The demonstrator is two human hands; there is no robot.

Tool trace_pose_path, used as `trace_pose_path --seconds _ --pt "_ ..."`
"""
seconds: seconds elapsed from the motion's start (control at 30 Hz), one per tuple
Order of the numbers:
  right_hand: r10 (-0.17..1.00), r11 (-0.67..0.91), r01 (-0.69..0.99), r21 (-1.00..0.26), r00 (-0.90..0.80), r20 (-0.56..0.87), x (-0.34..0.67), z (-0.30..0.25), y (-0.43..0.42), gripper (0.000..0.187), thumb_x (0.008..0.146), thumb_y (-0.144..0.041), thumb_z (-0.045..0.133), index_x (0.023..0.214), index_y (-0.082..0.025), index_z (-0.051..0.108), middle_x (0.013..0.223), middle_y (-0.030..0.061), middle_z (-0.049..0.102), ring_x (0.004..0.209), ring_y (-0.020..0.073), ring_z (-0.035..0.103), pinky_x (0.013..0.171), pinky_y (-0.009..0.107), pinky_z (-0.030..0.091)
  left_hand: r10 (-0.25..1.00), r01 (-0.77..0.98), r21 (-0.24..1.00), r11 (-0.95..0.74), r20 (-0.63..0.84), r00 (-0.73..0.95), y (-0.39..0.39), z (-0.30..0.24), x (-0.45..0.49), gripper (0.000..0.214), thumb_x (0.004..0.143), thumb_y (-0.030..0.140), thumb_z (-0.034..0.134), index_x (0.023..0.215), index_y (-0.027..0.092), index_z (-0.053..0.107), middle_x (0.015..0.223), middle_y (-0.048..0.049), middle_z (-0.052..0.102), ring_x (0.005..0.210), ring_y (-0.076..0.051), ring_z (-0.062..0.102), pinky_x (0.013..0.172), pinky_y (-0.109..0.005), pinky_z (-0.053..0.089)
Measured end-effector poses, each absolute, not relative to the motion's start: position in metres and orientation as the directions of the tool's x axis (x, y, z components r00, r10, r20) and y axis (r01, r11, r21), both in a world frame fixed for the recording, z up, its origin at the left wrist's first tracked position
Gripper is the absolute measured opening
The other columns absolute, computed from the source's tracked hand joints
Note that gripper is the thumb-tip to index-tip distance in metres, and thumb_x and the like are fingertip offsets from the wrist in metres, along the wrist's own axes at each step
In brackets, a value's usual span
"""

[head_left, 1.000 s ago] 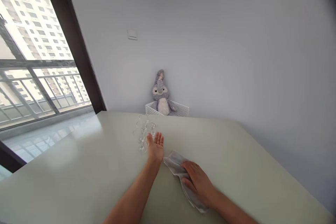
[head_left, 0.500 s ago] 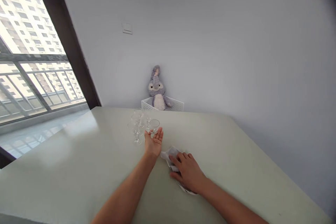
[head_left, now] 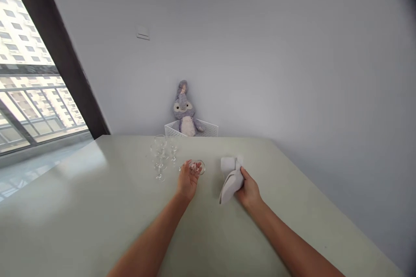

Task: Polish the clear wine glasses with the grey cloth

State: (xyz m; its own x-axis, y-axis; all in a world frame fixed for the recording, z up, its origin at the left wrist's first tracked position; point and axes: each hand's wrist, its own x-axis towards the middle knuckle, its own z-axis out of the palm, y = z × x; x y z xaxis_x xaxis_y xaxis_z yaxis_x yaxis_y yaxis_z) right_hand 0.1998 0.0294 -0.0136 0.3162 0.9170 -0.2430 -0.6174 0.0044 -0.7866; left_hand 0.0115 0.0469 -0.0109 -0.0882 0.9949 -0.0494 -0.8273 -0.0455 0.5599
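My left hand (head_left: 187, 181) is closed round a small clear stemmed glass (head_left: 197, 167), lifted and tilted on its side above the pale table (head_left: 81, 207). My right hand (head_left: 248, 190) grips a grey cloth (head_left: 229, 177), raised off the table just right of the glass. Several more clear stemmed glasses (head_left: 160, 156) stand upright in a cluster left of my left hand.
A grey plush toy (head_left: 182, 110) sits in a white perforated basket (head_left: 208, 129) behind the table's far edge, against the wall. A dark window frame (head_left: 58, 52) and a balcony railing are at the left. A wall switch (head_left: 143, 33) is above.
My left hand went from open beside the glasses to holding one glass, tipped sideways. My right hand gathered the cloth off the table and lifted it. The view shifted right.
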Motion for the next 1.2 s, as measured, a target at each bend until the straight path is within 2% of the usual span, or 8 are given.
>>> trace_pose_path --seconds 0.1,0.2,0.3,0.5,0.67,0.93,1.1,1.2 --pt "0.947 0.127 -0.417 -0.900 0.320 -0.015 0.185 -0.012 0.013 0.031 0.074 -0.048 0.056 0.089 -0.021 0.063 0.084 0.0007 0.063 0.082 0.0182 0.058 0.076 0.031 0.046 0.985 -0.714 0.685 -0.144 0.028 -0.172 0.037 -0.012 0.024 0.027 0.072 0.037 0.063 0.090 0.021 0.051 0.082 -0.0001 0.060 0.089 -0.014 0.060 0.088 -0.032 0.043" --pt "0.970 0.237 -0.054 -0.970 0.075 0.233 0.165 -0.012 -0.011 0.039 0.079 -0.050 0.051 0.104 -0.021 0.062 0.097 0.0051 0.060 0.096 0.0215 0.053 0.088 0.036 0.039 0.977 -0.555 0.814 -0.173 0.072 -0.199 0.022 -0.008 0.036 0.031 0.074 0.039 0.060 0.097 0.022 0.049 0.083 -0.0002 0.059 0.083 -0.012 0.059 0.078 -0.026 0.045" --pt "0.942 0.316 0.088 -0.945 -0.147 0.302 0.154 -0.008 -0.026 0.046 0.083 -0.049 0.044 0.122 -0.024 0.051 0.107 0.0070 0.056 0.103 0.0226 0.048 0.092 0.038 0.036 0.974 -0.413 0.891 -0.188 0.114 -0.197 0.012 -0.004 0.040 0.036 0.077 0.043 0.054 0.104 0.021 0.046 0.082 -0.0007 0.058 0.072 -0.012 0.058 0.067 -0.025 0.046" --pt "0.907 0.213 -0.114 -0.970 -0.345 0.240 0.157 0.009 -0.028 0.044 0.086 -0.045 0.042 0.125 -0.027 0.046 0.119 0.0051 0.053 0.114 0.0213 0.042 0.100 0.039 0.027 0.918 -0.247 0.887 -0.389 0.354 -0.177 0.009 -0.006 0.039 0.032 0.080 0.038 0.052 0.106 0.021 0.043 0.108 -0.0078 0.053 0.101 -0.019 0.052 0.088 -0.034 0.040" --pt "0.903 -0.137 -0.426 -0.894 -0.425 0.064 0.160 -0.006 -0.018 0.039 0.081 -0.039 0.055 0.117 -0.023 0.052 0.104 0.0068 0.062 0.093 0.0199 0.056 0.078 0.034 0.043 0.839 -0.098 0.833 -0.544 0.543 -0.046 0.013 -0.013 0.039 0.033 0.081 0.031 0.052 0.112 0.022 0.045 0.117 -0.0080 0.044 0.115 -0.019 0.041 0.101 -0.038 0.028" --pt "0.874 -0.453 -0.523 -0.722 -0.419 -0.245 0.190 0.011 -0.001 0.036 0.076 -0.047 0.054 0.087 -0.014 0.062 0.062 0.0043 0.061 0.050 0.0149 0.053 0.049 0.027 0.040 0.858 -0.190 0.910 -0.369 0.412 0.305 0.019 -0.017 0.033 0.044 0.077 0.030 0.057 0.119 0.026 0.047 0.132 -0.0091 0.034 0.118 -0.023 0.040 0.094 -0.038 0.038" --pt "0.981 -0.191 -0.531 -0.825 -0.135 -0.140 0.183 0.018 -0.006 0.028 0.071 -0.042 0.062 0.083 -0.017 0.059 0.063 -0.0005 0.057 0.052 0.0118 0.048 0.050 0.023 0.037 0.951 -0.284 0.935 -0.214 0.266 0.160 0.018 -0.018 0.036 0.048 0.072 0.035 0.063 0.117 0.023 0.050 0.121 -0.0098 0.051 0.104 -0.023 0.053 0.089 -0.038 0.042" --pt "0.995 0.093 -0.311 -0.946 0.071 0.075 0.179 0.009 -0.006 0.024 0.073 -0.038 0.060 0.085 -0.018 0.057 0.070 -0.0016 0.056 0.056 0.0108 0.045 0.053 0.022 0.035 0.974 -0.344 0.920 -0.188 0.221 0.059 0.018 -0.018 0.038 0.048 0.072 0.034 0.064 0.117 0.024 0.049 0.120 -0.0089 0.052 0.103 -0.022 0.054 0.089 -0.038 0.044"
